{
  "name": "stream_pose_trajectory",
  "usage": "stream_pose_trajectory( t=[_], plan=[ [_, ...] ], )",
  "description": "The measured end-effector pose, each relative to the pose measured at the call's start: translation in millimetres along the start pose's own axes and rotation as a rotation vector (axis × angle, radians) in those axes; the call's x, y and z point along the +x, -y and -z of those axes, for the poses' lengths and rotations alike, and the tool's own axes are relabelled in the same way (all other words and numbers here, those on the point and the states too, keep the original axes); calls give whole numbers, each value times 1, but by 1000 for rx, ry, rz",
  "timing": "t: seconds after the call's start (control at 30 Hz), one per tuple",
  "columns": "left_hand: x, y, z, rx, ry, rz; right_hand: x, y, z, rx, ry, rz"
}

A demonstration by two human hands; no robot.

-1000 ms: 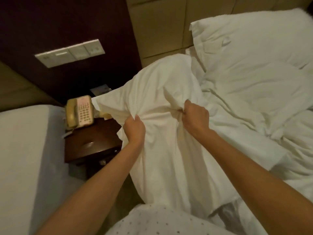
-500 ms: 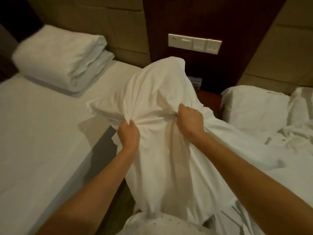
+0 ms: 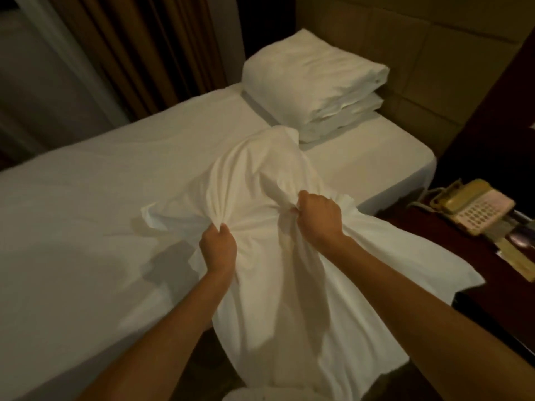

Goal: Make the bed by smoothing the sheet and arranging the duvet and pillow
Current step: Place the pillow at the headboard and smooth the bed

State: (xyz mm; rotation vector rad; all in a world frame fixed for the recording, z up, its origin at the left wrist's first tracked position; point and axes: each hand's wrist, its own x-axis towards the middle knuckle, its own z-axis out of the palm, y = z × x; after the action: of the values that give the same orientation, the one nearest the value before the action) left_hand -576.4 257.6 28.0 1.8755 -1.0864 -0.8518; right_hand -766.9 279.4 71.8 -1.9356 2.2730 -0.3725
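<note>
While both fists bunch white cloth, the step in hand looks like the pillow's. The left hand (image 3: 218, 248) has its fingers curled tight round a gathered fold of the pillow (image 3: 260, 180), and the right hand (image 3: 318, 219), just beside it and a little farther out, clenches another fold the same way. Between and beyond the two hands the pillow bulges upward, held off the bed, its loose case trailing down below the wrists; whether it is a filled pillow or only bunched linen I cannot tell for certain. Under and to the left of the left hand lies the sheet (image 3: 101, 198), flat with faint creases, so the smoothing seems largely done. Beyond the right hand, well apart from it, the folded duvet (image 3: 312, 82) sits stacked at the head of the bed. Off to the right of the right hand a telephone (image 3: 469, 206) rests on a dark nightstand (image 3: 428, 227). Next, I judge, the pillow needs laying flat near the head, which calls for lowering both hands together and releasing evenly; the duvet is not yet spread.
</note>
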Motion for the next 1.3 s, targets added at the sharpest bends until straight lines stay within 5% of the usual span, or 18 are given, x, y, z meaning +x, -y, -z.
stream_pose_trajectory(
  t=[0.37, 0.9, 1.17, 1.3],
  plan=[
    [166, -14, 35, -116, -115, 46, 145, 107, -41, -48, -69, 122],
    [388, -78, -53, -17, -193, 106, 399, 118, -109, 0, 10, 255],
    [478, -41, -76, 350, 75, 333, 471, 105, -154, -199, 326, 176],
    [478, -31, -102, 544, 222, 255, 475, 101, -180, -227, 406, 173]
  ],
)
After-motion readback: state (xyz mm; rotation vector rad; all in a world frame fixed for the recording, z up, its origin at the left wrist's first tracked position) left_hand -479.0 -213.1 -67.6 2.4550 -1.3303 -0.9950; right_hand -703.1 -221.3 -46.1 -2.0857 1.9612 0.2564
